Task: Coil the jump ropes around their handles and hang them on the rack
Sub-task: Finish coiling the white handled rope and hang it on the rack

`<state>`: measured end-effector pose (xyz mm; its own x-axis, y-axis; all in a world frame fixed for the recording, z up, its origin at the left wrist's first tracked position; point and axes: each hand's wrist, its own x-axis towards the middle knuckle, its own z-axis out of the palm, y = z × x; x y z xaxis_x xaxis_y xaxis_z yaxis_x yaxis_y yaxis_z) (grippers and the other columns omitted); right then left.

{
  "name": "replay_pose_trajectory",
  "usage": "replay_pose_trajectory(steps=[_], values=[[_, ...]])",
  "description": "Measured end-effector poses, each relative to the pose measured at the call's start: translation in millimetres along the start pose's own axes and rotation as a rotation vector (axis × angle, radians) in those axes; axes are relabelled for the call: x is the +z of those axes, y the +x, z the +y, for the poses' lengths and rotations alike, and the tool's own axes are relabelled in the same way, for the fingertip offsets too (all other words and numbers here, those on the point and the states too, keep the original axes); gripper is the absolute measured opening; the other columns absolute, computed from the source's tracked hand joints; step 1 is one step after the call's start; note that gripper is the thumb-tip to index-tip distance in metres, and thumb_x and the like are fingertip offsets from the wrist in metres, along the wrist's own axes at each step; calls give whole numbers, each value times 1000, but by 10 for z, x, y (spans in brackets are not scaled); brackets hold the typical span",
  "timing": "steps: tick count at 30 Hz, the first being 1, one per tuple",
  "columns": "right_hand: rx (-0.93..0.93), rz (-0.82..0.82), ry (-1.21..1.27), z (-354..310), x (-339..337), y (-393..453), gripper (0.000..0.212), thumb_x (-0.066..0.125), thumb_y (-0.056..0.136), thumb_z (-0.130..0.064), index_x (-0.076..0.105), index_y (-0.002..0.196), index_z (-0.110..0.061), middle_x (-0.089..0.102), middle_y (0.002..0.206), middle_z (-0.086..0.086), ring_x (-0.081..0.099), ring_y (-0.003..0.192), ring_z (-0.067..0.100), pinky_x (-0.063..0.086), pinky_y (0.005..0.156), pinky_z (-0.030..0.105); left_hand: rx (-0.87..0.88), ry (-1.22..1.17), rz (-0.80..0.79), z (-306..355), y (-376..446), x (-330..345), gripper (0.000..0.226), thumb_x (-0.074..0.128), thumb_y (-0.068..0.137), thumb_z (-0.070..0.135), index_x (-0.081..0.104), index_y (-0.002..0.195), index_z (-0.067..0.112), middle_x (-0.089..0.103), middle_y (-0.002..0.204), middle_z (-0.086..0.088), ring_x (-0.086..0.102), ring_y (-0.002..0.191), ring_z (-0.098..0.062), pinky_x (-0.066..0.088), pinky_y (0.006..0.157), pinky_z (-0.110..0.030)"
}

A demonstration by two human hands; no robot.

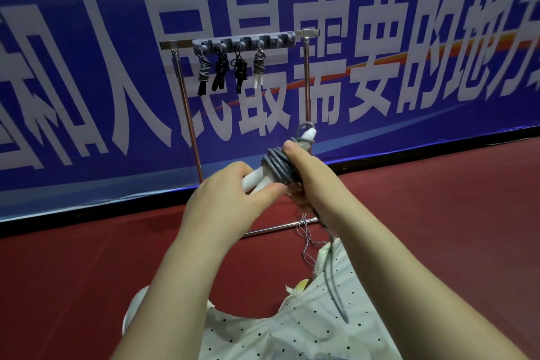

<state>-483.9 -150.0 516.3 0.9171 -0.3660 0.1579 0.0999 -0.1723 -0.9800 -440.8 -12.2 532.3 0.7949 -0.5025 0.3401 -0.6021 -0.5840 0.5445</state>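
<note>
Fingers of right hand [304, 172] hidden behind grey rope [277, 168] coil.

Both hands grip one bundle: left hand [230, 193] holds the white handles [257, 180], right hand [304, 172] clamps the grey rope coil [276, 166]; four bundles hang on the rack [242, 41]

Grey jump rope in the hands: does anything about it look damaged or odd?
Yes. Thin loose threads hang below the right hand, so the grey jump rope looks frayed there. Its free tail also dangles uncoiled over the dotted garment.
</note>
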Motion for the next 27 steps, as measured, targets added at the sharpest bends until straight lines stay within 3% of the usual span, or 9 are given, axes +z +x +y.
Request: replay_pose_trajectory(steps=[3,5,7,11,14,17,20,25,27], values=[[-131,22,7,-11,29,-4,30,49,66,-53,51,62,-24,40,58,3,37,55,17,30,59,31,-2,-195,-294,19,1,-84,24,62,80,51,61,93,31,68,90,8,65,85,-11,53,77,-35],[-186,-27,92,-27,36,-36,26,50,69,-39,45,66,-14,42,50,-1,40,47,10,35,50,20,3,-404,-421,-8,-11,-162,22,63,85,44,64,99,27,72,98,2,68,91,-13,54,82,-31],[-181,-69,250,-88,20,-109,17,44,67,-28,44,66,-10,48,41,-8,44,37,0,36,39,13,-53,-731,-618,-101,22,-174,43,66,78,48,67,104,14,72,99,-13,70,86,-22,56,77,-34],[-191,-91,350,-163,47,-139,15,42,63,-27,53,67,-18,55,48,-8,52,46,1,41,47,15,-104,-1330,-1031,-266,34,-15,72,69,68,65,67,103,2,68,84,-19,68,67,-28,56,64,-37],[-140,-172,194,-167,17,-94,27,43,70,-42,60,63,-23,54,57,-10,51,58,10,41,60,23,-148,-1493,-932,-193,-13,67,66,63,72,64,69,94,2,63,79,-12,59,56,-17,50,48,-27],[-52,-231,-97,-135,-83,-23,52,34,86,-62,56,56,-27,43,55,-9,39,57,12,33,61,31,-237,-1247,-650,-138,-25,15,67,47,77,68,67,91,4,58,71,-10,53,50,-16,44,43,-24],[-159,-162,-437,-144,-111,-18,43,23,102,-44,37,64,-29,34,54,-7,28,49,10,26,54,29,-193,-783,-430,-116,-4,10,68,40,73,68,63,91,7,60,63,-8,57,52,-19,48,52,-28],[-295,-19,-923,-116,-39,35,26,24,104,-20,39,91,-37,37,68,2,45,67,23,37,61,37,-201,-487,-244,-114,84,78,49,34,94,57,64,87,19,67,72,-3,66,70,-22,56,81,-40],[-247,57,-979,-96,11,89,23,27,101,-16,37,122,-18,37,68,2,45,68,25,36,61,38,-183,-375,-233,-140,135,90,48,31,95,56,64,92,21,68,79,-1,67,77,-21,53,87,-42]])
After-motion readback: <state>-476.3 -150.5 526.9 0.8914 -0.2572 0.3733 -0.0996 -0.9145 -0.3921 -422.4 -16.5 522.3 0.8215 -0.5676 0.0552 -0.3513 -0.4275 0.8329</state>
